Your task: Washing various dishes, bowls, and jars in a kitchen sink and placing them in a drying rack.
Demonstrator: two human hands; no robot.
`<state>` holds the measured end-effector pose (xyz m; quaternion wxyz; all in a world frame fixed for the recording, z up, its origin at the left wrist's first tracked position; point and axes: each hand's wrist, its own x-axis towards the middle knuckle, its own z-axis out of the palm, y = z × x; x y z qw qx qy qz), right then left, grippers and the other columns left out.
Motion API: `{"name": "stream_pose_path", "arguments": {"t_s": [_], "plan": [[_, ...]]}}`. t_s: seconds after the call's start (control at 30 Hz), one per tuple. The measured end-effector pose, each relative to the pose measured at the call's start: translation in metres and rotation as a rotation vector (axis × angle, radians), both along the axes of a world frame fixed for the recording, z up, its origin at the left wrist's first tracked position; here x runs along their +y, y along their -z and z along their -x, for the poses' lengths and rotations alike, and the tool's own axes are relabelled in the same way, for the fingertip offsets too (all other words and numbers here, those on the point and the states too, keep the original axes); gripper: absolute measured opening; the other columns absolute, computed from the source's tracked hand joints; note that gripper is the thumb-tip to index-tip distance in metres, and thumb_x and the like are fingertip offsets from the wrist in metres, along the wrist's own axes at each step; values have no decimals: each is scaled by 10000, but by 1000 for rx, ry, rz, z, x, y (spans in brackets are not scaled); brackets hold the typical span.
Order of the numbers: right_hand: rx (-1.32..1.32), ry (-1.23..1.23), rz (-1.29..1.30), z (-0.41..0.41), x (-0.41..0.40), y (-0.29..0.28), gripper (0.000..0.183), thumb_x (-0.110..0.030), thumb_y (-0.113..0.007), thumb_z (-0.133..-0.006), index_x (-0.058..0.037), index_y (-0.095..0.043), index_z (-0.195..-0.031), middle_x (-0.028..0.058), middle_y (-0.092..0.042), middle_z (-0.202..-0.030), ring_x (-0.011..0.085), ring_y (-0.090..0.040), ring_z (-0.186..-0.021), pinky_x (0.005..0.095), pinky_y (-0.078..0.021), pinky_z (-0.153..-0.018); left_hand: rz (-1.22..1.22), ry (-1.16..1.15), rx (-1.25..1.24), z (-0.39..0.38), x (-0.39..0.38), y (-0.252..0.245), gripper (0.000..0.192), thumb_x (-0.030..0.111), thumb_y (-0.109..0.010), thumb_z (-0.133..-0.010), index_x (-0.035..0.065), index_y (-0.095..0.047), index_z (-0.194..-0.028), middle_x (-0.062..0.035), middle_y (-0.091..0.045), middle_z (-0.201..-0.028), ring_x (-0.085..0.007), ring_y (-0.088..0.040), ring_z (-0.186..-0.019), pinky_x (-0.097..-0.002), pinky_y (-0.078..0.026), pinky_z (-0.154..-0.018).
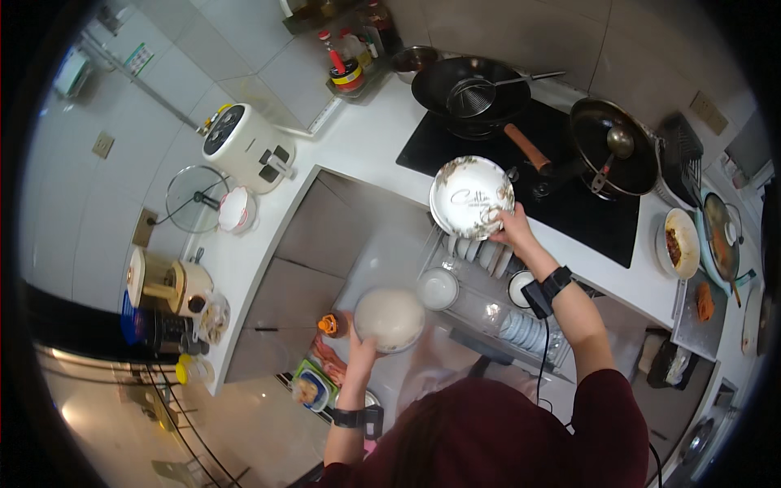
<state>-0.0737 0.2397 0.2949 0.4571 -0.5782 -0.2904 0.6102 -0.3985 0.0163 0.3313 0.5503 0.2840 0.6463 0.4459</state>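
My right hand (512, 232) grips the rim of a white floral-patterned plate or shallow bowl (471, 196), which seems to be stacked on another, above the counter edge by the stove. Lower left, my left hand (361, 351) holds a large pale bowl (389, 320) by its side, the thumb at the rim. Between and below them an open drawer rack (470, 305) holds upright plates (479, 251), a white bowl (439, 288), a dark-rimmed bowl (520, 289) and a row of pale blue-white dishes (521, 329).
On the black cooktop (586, 226) stand a wok (488, 122) with a strainer and a pan (634, 158) with a ladle. An air fryer (250, 146), glass lid (196, 198) and small appliance (192, 287) line the left counter. An orange-capped bottle (329, 325) stands near my left hand.
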Motion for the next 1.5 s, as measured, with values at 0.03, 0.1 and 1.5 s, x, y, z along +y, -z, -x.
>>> {"name": "stream_pose_path", "arguments": {"t_s": [0.03,0.1,1.5], "plan": [[22,18,-13,6,18,0,513,-148,-521,-791,-3,-281,-1221,210,-504,-1093,302,-626,-811,374,-571,-576,12,24,4,16,19,7,549,25,-421,-769,76,-314,-1304,-122,-496,-1175,-245,-579,-974,-344,-564,-649],[35,87,-15,18,45,3,503,-111,-477,-788,3,-267,-1230,194,-498,-1097,295,-619,-824,366,-583,-585,-14,245,249,46,58,33,566,7,-427,-770,74,-306,-1319,-119,-491,-1174,-224,-554,-1003,-321,-553,-648],[-246,-506,294,109,-67,318,570,-129,-484,-772,-39,-344,-1317,255,-510,-1202,361,-507,-1106,369,-400,-926,45,1328,990,-42,234,279,329,116,-409,-851,93,-436,-1179,-224,-538,-1079,-390,-563,-980,-445,-464,-821]]}}
